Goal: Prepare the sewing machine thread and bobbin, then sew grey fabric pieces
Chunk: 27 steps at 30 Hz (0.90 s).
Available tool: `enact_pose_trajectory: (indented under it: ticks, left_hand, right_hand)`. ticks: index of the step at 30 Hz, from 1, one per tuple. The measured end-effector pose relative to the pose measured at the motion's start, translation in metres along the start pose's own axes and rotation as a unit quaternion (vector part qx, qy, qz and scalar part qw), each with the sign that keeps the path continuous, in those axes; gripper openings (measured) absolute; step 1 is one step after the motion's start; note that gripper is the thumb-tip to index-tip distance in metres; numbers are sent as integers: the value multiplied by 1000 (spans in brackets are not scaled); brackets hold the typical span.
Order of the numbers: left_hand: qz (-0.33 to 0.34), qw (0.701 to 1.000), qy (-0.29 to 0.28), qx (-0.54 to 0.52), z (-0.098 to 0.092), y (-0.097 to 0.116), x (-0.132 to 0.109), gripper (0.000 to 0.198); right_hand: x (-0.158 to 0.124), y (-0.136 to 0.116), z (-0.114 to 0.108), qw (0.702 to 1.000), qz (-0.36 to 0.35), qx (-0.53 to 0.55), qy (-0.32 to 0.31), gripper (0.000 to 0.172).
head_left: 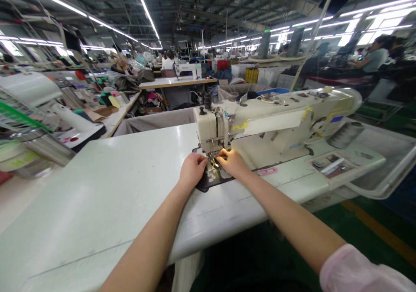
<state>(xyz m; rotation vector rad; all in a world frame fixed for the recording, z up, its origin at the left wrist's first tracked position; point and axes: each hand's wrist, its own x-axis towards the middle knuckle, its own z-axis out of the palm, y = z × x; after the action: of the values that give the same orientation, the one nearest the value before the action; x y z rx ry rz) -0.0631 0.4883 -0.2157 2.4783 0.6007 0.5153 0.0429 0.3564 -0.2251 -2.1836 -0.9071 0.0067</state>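
Note:
A cream sewing machine [276, 114] stands on a pale green-white table [130, 188]. Both of my hands are at its needle area, over the dark, worn needle plate [211, 178]. My left hand [193, 170] is to the left of the presser foot [213, 160], its fingers curled and pinched together. On the other side, my right hand [232, 162] has thumb and fingertips closed close to the needle, lit by the machine's lamp. Whatever either hand may pinch is too small to make out. Right of my right wrist lies a pink thread snipper [268, 171].
A grey thread cone [346, 134] and a recessed tray [334, 164] with small parts are at the table's right. Beyond it hangs a clear plastic bin [390, 170]. A metal flask [45, 147] stands at the left. Another sewing machine [188, 70] and several people are farther back.

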Motion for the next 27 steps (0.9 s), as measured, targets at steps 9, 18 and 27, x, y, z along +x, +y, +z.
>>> enact_pose_trajectory:
  ticks: [9,18,27]
  left_hand:
    - [10,1000,-4,1,0,1,0,18]
    - [13,1000,-4,6,0,2,0,18]
    - [18,1000,-10,9,-1,2,-1,18]
  right_hand:
    - [0,-2,-2,1000,0,-6,-8,8]
    - [0,-2,-2,1000,-1,1,-4,7]
    - [0,-2,-2,1000,0,4,-11,7]
